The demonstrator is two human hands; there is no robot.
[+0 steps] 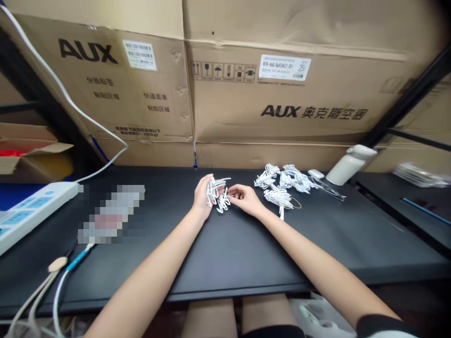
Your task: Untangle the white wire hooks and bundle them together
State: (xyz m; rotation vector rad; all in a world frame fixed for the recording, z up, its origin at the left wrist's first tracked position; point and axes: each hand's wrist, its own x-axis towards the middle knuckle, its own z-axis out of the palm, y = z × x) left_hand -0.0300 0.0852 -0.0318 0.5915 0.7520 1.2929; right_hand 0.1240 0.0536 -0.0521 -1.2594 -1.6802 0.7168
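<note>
Two hands meet at the middle of the desk (225, 253). Your left hand (201, 197) has its fingers closed around a white cable (215, 191), hiding part of it. Your right hand (246, 198) pinches its loose end; the fingertips are hard to see. More bundles (282, 184) lie just right.

Object on worktop (225, 244) left part (111, 213) blurred out, not identifiable. Power strip (31, 211) cut off by left edge. Small label print unreadable.
</note>
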